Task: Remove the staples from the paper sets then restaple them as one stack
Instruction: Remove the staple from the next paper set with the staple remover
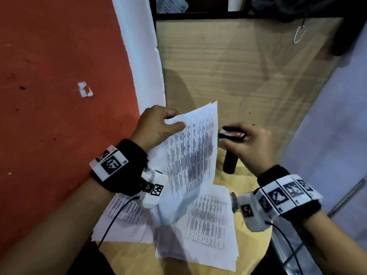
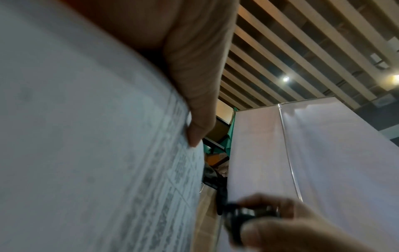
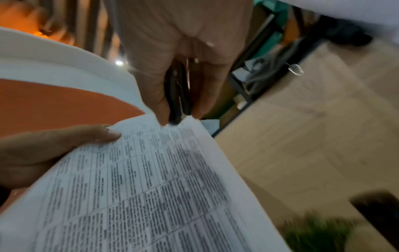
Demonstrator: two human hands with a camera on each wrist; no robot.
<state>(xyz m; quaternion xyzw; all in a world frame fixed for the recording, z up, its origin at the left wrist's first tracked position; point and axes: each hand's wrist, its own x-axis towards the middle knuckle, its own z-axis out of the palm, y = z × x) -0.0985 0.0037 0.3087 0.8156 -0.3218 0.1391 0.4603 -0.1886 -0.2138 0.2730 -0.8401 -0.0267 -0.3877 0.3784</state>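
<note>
My left hand (image 1: 158, 125) holds a printed paper set (image 1: 190, 155) up off the table, pinching its top left corner with the thumb (image 2: 194, 88) on the printed face. My right hand (image 1: 250, 141) grips a small black and metal stapler (image 1: 232, 134) at the set's upper right edge. In the right wrist view the stapler (image 3: 179, 95) has its tip at the top edge of the paper set (image 3: 151, 187), beside the left thumb (image 3: 64, 141). Whether it bites the paper is unclear. More printed sheets (image 1: 208, 225) lie on the table under the raised set.
Another printed sheet (image 1: 123, 215) lies under my left wrist. A black cylinder (image 1: 230, 161) stands on the table below my right hand. A metal clip (image 1: 299, 34) hangs at the far right over the wooden tabletop (image 1: 238, 66). An orange wall (image 1: 59, 96) is on the left.
</note>
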